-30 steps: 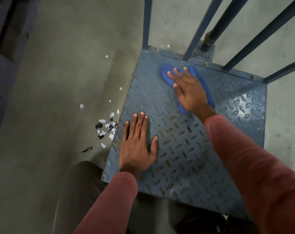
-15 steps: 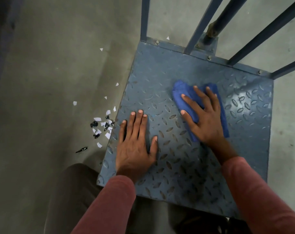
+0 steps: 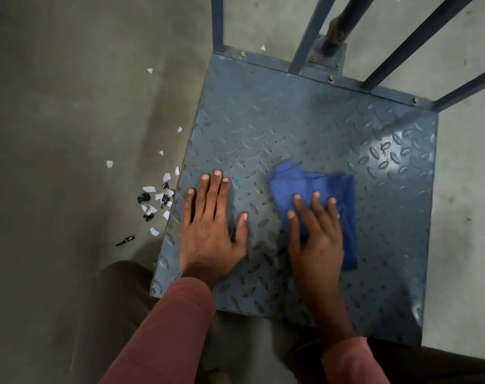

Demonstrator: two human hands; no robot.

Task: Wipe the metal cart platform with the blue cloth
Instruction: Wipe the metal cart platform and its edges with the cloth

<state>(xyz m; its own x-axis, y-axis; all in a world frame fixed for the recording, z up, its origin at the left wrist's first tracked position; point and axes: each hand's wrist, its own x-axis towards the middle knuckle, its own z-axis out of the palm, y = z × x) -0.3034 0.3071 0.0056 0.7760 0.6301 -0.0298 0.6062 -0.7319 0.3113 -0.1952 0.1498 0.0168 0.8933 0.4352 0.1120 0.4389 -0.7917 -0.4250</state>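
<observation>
Right hand (image 3: 316, 239): fingers straight, pressed flat on the blue cloth (image 3: 332, 195).
Left hand (image 3: 212, 228): spread flat on the bare platform (image 3: 277, 120) — beside the cloth.
Cloth: near the platform's middle.
Floor (image 3: 69, 106): paper scraps (image 3: 155, 195) — left of the platform.

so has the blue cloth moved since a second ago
Yes. The blue cloth, pressed under the right hand, has slid toward the person: from by the upright bars at the far platform edge to level with the left hand.
</observation>
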